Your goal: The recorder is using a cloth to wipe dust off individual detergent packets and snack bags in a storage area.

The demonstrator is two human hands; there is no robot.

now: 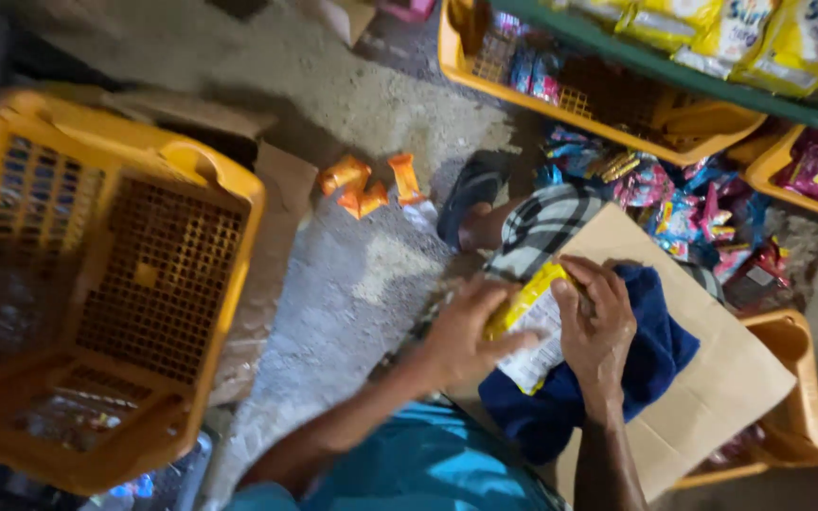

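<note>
Head-camera view showed the left hand [461, 333] and the right hand [596, 326] gripping a yellow-and-white plastic packet [532, 326] from either side, fingers curled closed on it. The packet sat above a dark blue folded cloth [650, 355] lying on a flat brown cardboard sheet [731, 388]. Left of these stood a large empty yellow plastic crate [97, 284] on the grey concrete floor [352, 284]. Farther off lay small orange wrappers [362, 185], a heap of colourful sachets [684, 203], and another yellow crate [598, 104].

The scene is seen from a single head-worn camera, aimed steeply down and close over the lap and the concrete floor [352, 284].
</note>
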